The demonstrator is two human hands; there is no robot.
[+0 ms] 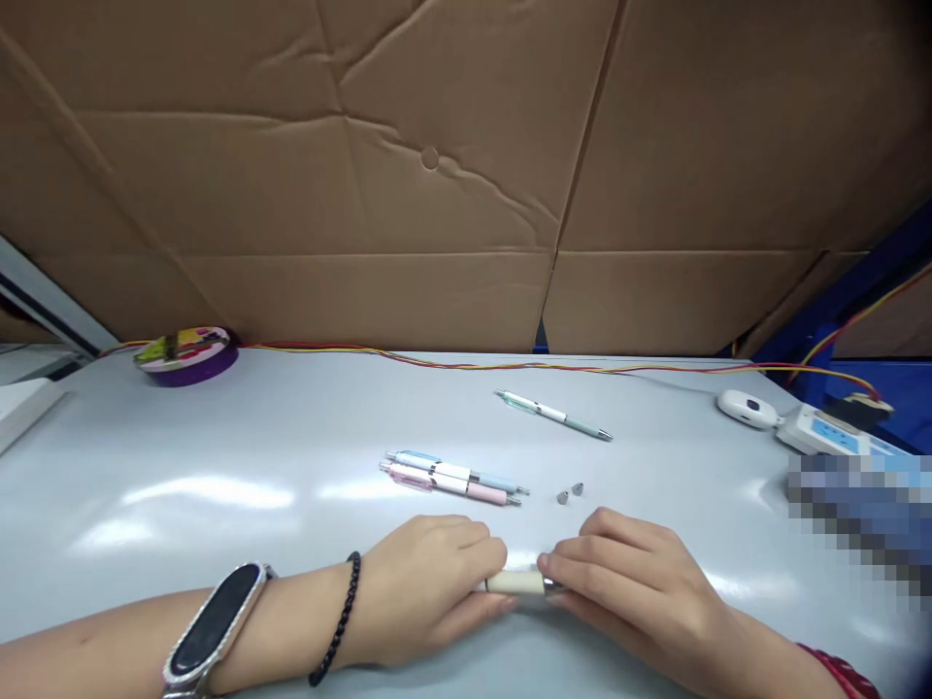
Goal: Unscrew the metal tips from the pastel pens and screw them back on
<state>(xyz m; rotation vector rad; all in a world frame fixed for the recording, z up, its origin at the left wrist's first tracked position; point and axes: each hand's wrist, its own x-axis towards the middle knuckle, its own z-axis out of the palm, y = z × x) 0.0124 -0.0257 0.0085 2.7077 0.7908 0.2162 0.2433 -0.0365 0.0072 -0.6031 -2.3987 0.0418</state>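
A cream-coloured pen (515, 582) lies level between my hands near the front of the table. My left hand (437, 587) is closed round its left part, which is mostly hidden by the fingers. At the right end, the fingertips of my right hand (633, 582) pinch the silver tip. Beyond my hands a pink pen (466, 485) and a blue pen (455, 470) rest side by side, and a green pen (554, 414) lies farther back. Two small silver pieces (563, 497) sit just beyond my right hand.
A purple round tape or tin (187, 359) stands at the back left. Red and yellow wires (451, 366) run along the table's back edge, before a cardboard wall (364, 194). At the right are a power strip (830, 427) and a white plug-in device (748, 409).
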